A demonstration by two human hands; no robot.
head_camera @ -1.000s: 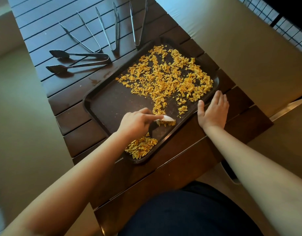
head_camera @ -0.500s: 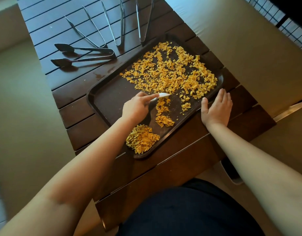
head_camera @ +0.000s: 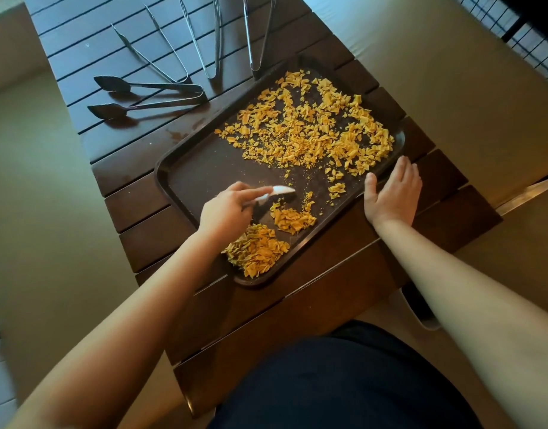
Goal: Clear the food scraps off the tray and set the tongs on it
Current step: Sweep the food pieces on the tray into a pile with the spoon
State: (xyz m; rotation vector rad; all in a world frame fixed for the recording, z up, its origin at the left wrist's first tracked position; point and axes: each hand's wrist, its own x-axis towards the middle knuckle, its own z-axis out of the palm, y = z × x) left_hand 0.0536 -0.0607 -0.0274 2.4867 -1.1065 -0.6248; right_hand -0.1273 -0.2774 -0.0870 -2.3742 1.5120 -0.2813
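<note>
1. Head view: dark brown rectangular plastic tray [head_camera: 186, 181] lying skewed on a dark brown slatted wooden table [head_camera: 142, 209].
2. Left hand [head_camera: 226, 212] over the near half of the tray, fingers curled round a small white plastic scraper [head_camera: 277, 192], blade tip pointing right, just above the tray floor.
3. Right hand [head_camera: 393, 193] spread flat, fingers straight, palm pressed on the tray's right rim and the table beside it.
4. Hands well apart, the tray's near corner between them.
5. Yellow-orange crushed food scraps [head_camera: 310, 131] scattered across the far half of the tray.
6. Small heap of scraps [head_camera: 293, 218] just below the scraper blade; larger heap [head_camera: 257, 250] in the near corner, beside the left wrist.
7. Four pairs of steel tongs off the tray, on the table beyond its far edge: one black-tipped pair [head_camera: 149, 96] lying sideways, three slim pairs [head_camera: 211, 41] fanned out, hinge ends toward the tray.
8. Dark navy clothing [head_camera: 344, 382] at the bottom of the frame.
</note>
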